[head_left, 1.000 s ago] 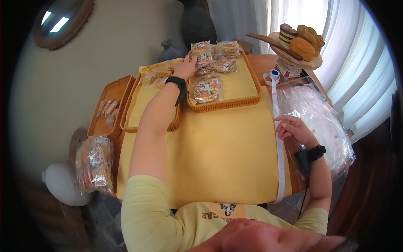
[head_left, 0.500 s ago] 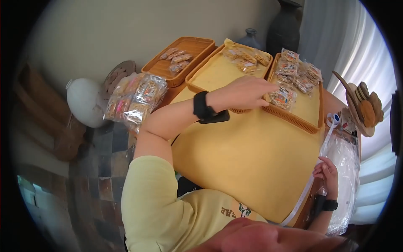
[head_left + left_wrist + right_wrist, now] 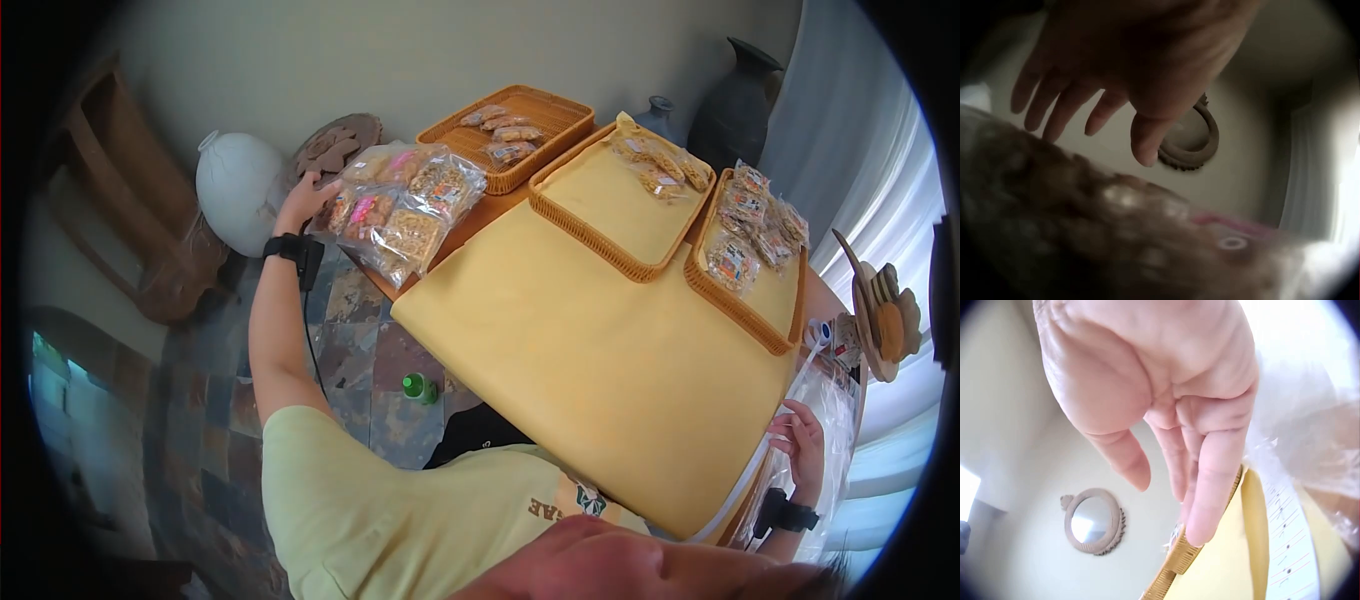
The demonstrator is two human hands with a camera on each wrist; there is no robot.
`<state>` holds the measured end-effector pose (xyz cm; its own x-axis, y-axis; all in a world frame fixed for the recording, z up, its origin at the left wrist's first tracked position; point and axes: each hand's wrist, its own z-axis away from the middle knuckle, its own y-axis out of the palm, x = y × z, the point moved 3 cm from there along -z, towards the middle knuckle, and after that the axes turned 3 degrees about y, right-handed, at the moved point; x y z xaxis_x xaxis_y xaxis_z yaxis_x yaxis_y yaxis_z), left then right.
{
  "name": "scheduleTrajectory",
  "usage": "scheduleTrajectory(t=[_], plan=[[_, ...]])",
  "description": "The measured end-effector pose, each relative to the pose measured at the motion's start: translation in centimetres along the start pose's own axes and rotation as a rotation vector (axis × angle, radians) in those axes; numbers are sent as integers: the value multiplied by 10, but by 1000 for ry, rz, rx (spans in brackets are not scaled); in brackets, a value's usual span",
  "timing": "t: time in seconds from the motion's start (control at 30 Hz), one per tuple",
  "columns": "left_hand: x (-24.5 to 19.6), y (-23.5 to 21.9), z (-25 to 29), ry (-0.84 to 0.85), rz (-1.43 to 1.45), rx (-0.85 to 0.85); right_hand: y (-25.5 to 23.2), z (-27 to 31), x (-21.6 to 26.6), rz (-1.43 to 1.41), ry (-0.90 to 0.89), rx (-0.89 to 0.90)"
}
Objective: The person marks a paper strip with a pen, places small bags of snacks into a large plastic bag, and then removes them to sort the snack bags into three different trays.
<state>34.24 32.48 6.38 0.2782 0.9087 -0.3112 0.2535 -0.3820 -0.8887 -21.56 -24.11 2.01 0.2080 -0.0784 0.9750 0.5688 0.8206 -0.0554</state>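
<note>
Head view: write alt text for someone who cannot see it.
A person's left hand is at clear bags of snacks; the right hand is near a white tape. Between them lies a yellow cloth, with three wicker trays beyond.

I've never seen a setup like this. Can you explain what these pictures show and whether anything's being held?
There's no machine here: a person works bare-handed, wearing cameras. The wide picture comes from the head, looking down; the two close ones come from the wrists.

A yellow cover lies over much of the wooden table. Wrapped snacks sit in three shallow baskets, and more packets are bunched at one corner. A white marked strip and clear plastic lie along the other side.

The left hand is beside the bunched packets, fingers spread. The right hand is relaxed near the strip. Neither appears to hold anything.
</note>
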Motion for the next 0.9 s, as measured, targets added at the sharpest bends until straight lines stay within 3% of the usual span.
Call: scheduleTrajectory(t=[0.07,0.17,0.27,0.37,0.4,0.5,0.53,0.63,0.7,0.77,0.8,0.87,0.9], plan=[[18,12,-2,-25,273,212,17,4,13,51,39,-22],[5,12,2,-47,405,277,53,5,31,275,91,-69],[3,10,-5,-147,383,367,115,-2,48,358,-11,220],[3,9,-16,-94,316,431,198,-25,65,455,-55,448],[8,16,-21,-43,288,344,227,-37,67,426,-58,540],[-12,11,-18,58,235,427,315,-79,67,259,-52,778],[-13,14,-16,114,230,326,344,-92,67,236,-20,769],[-17,10,-7,112,300,316,418,-119,68,237,58,682],[-25,4,1,83,313,324,451,-145,57,106,115,753],[-37,4,20,-48,928,540,466,-159,56,-43,169,811],[-41,7,25,-18,1105,495,470,-163,58,-65,185,815],[-47,5,37,35,1171,387,472,-166,53,-97,206,814],[-57,1,47,79,1255,317,471,-167,52,-200,78,805]])
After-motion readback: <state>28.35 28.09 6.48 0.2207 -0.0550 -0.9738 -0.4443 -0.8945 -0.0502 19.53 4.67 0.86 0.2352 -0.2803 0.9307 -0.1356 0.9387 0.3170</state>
